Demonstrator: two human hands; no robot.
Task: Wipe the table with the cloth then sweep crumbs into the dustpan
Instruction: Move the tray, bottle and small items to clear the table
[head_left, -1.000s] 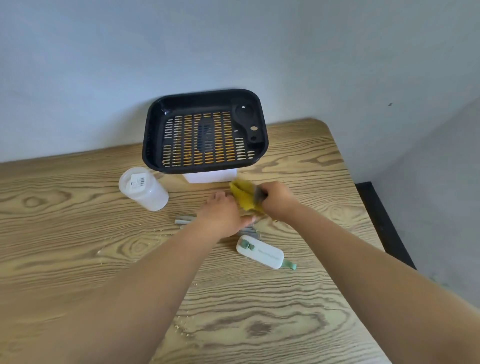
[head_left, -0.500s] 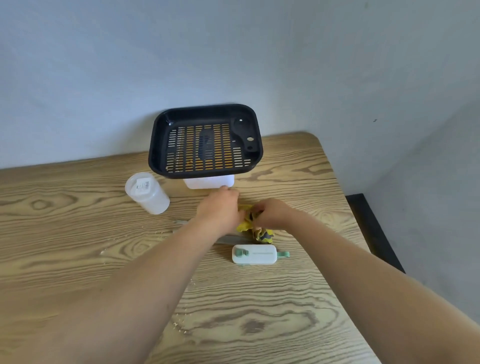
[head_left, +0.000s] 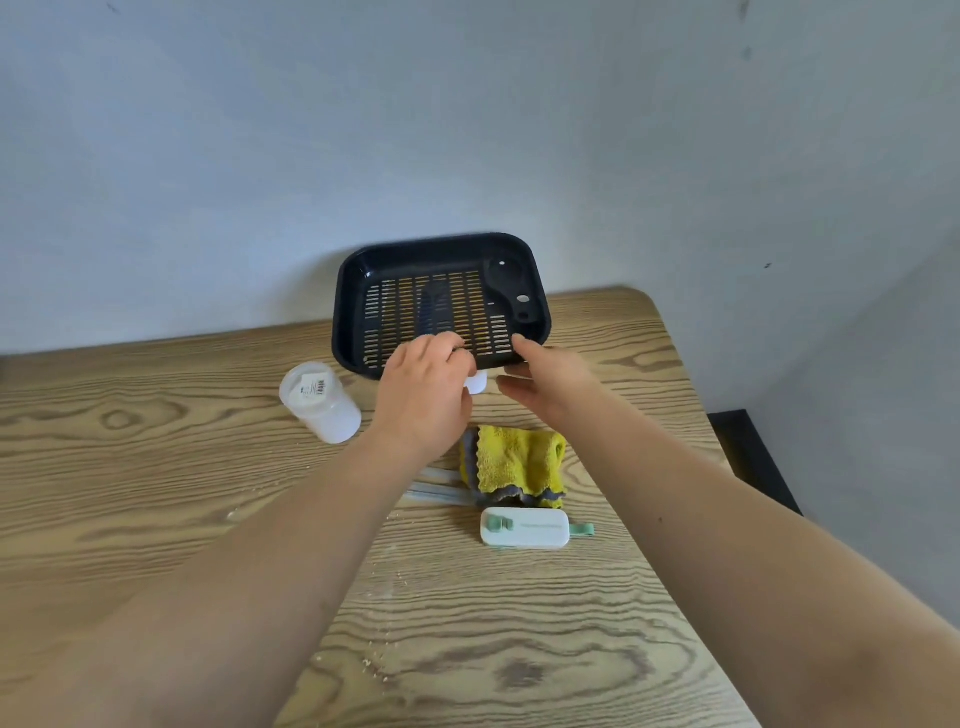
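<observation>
The yellow cloth (head_left: 517, 465) with a grey edge lies crumpled on the wooden table (head_left: 156, 467), free of both hands. Just in front of it sits the small white and green dustpan set (head_left: 522, 527). Crumbs (head_left: 375, 666) are scattered on the wood nearer me. My left hand (head_left: 423, 397) is beyond the cloth, its fingers curled onto the front rim of a black slotted tray (head_left: 441, 301). My right hand (head_left: 553, 382) is at the same rim, with a straight finger on top and the thumb apart below.
The black tray stands propped on a white box (head_left: 476, 383) against the wall. A white plastic jar (head_left: 319, 402) lies on its side to the left. Pale grey-blue sticks (head_left: 434, 492) lie partly under the cloth. The table's right edge drops to the floor.
Both hands have let go of the cloth, which now lies on the table, and moved away from me to the tray's front rim. The camera has tilted up.
</observation>
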